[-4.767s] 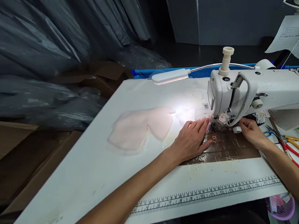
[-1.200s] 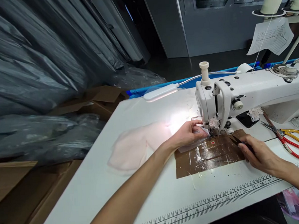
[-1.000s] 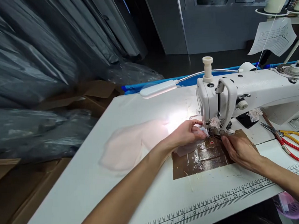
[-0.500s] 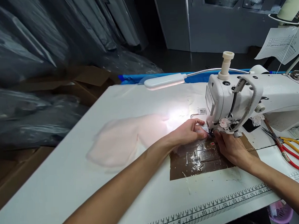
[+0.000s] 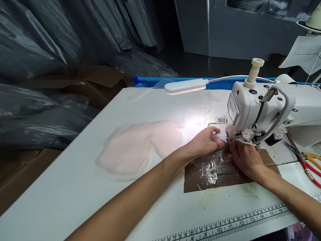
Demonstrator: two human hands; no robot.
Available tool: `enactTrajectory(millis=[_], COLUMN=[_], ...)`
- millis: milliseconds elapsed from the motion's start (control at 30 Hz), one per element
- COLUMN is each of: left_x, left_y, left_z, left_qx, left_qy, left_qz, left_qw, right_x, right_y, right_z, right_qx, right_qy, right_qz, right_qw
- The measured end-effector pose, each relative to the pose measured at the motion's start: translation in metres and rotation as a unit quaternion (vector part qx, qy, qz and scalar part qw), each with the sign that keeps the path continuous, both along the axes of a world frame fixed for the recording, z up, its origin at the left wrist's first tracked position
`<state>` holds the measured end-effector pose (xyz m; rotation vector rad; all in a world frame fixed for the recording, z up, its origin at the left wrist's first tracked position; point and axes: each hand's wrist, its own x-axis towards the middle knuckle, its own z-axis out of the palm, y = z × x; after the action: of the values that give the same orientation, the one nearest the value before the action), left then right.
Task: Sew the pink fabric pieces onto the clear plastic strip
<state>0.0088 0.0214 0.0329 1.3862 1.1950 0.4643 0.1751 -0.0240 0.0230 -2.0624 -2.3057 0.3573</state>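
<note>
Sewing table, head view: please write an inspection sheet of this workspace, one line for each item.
Surface: white table with a printed ruler along the near edge and a brown taped patch in front of the machine.
Job's things: white sewing machine; small pale piece at the needle, mostly hidden by the hands.
Clutter: pink fabric pieces at left; red and yellow scissors at right.
Hands: left hand and right hand meet at the presser foot; their grip cannot be told.
Cables: gooseneck of the lit lamp.
Surroundings: grey plastic-wrapped rolls, cardboard boxes, hanging paper sheet.
</note>
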Motion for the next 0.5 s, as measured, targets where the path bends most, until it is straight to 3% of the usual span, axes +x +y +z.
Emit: enactTrajectory(millis=[133,367,500], left_x=[0.002,0.002,0.001], left_y=[-0.001,-0.001,-0.001], left_z=[0.001,-0.001,0.0], left_qx=[-0.001,-0.006,-0.015], left_qy=[0.024,0.018,0.002], left_qz=[0.017,0.017,0.011], left_qw=[1.0,1.0,1.0], right_x=[-0.003,-0.009,-0.008], right_y=[0.001,0.001,0.001], right_z=[0.005,0.012,0.01], right_qx=[-0.012,-0.065,-0.04], right_qy=[-0.015,-0.027,-0.005], right_qz=[0.008,-0.046,-0.04], right_qw=[1.0,0.996,0.998])
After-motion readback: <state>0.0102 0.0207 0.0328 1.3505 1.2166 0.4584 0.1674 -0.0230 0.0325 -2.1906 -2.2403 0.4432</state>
